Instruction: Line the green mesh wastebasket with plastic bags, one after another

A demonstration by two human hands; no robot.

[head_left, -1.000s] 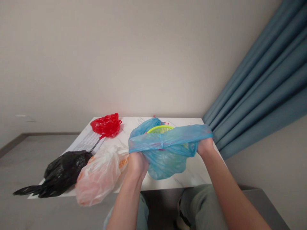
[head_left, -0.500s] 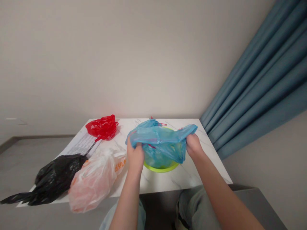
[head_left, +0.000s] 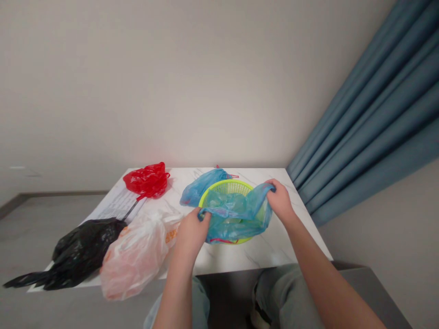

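A translucent blue plastic bag [head_left: 226, 227] is stretched between my two hands over a lime-green plastic basket [head_left: 230, 185]. My left hand [head_left: 192, 228] pinches the near left part of its edge. On the far right corner, my right hand [head_left: 279, 199] is closed round the gathered film. The bag's mouth hangs wide, and a red drawstring shows along its lower front. Inside the basket, rounded shapes of clear or pale film show, too blurred to name. Behind the basket's left side lies a second blue bag [head_left: 202, 186] with a red string.
A red plastic bag [head_left: 148, 180] lies at the table's back left, partly over a printed sheet [head_left: 115, 203]. A black bag [head_left: 84, 249] and a white bag with orange print [head_left: 139, 258] lie at the front left, overhanging the edge. A blue curtain [head_left: 370, 114] hangs at right.
The blue bag's edge has come down toward me, uncovering the basket's far rim and the second blue bag behind. My left hand moved slightly lower, my right slightly up.
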